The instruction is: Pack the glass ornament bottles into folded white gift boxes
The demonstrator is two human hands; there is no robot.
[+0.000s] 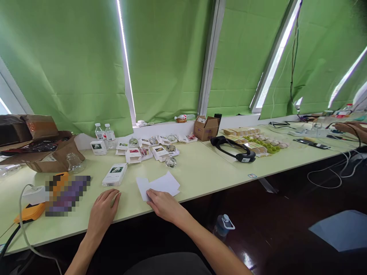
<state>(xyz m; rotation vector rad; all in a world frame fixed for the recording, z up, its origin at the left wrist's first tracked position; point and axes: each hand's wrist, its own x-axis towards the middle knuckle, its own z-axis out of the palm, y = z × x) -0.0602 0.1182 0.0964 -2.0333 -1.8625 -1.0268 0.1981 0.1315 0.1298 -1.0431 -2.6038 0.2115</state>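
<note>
My right hand [165, 204] pinches the near left part of a creased white sheet [164, 184], paper or thin card, lying at the table's front edge. Its thumb is partly hidden under the fingers. To the left, my left hand [103, 205] rests on the table with nothing in it, thumb apart from the fingers. Just beyond that hand lies a flat white box [115, 175] with a dark picture on its top. Farther back are several small white boxes [133, 153] and clear round ornaments [171, 162].
An opened brown carton [48, 162], two bottles [109, 133] and a clear jar [75, 164] stand left, near an orange-black item [30, 212]. To the right are a small carton [205, 128], a black headset [233, 149] and a green tray [269, 143]. Another person's hand [351, 128] is far right.
</note>
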